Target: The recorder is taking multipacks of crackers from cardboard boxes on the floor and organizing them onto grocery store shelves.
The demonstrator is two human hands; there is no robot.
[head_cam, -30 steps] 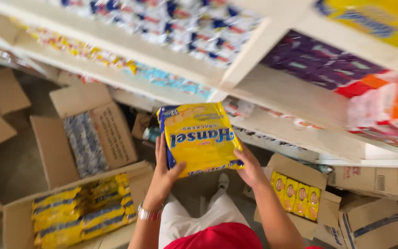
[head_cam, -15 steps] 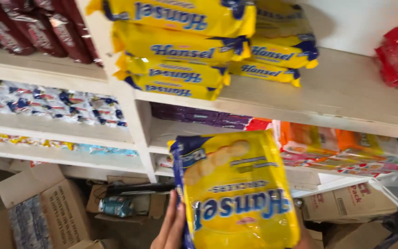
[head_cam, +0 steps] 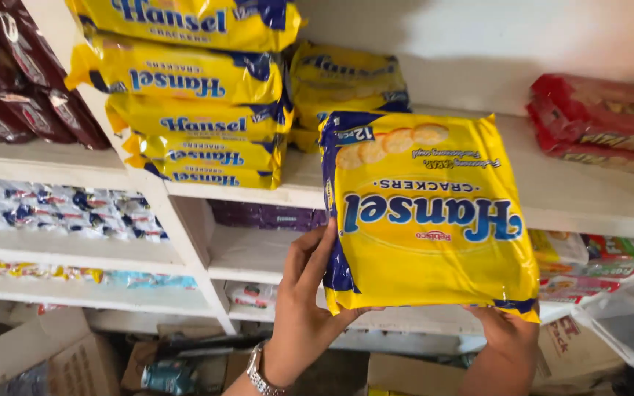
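Both my hands hold one large yellow and blue cracker pack (head_cam: 427, 220), upside down, in front of a white shelf (head_cam: 588, 198). My left hand (head_cam: 306, 301) grips its lower left edge; a metal watch sits on that wrist. My right hand (head_cam: 504, 334) supports the bottom right corner from below. The pack's top edge is level with the shelf board. A stack of matching yellow cracker packs (head_cam: 192, 103) lies on that shelf to the left, with more (head_cam: 346, 81) behind the held one.
Red packs (head_cam: 599, 121) lie at the shelf's right end, dark red packs (head_cam: 9, 81) at the upper left. Lower shelves hold blue-white, purple and orange packets. Cardboard boxes (head_cam: 45, 356) stand on the floor below.
My hands have lifted the cracker pack from above the floor boxes to the upper shelf's height. The view has tilted up from the floor to the shelves.
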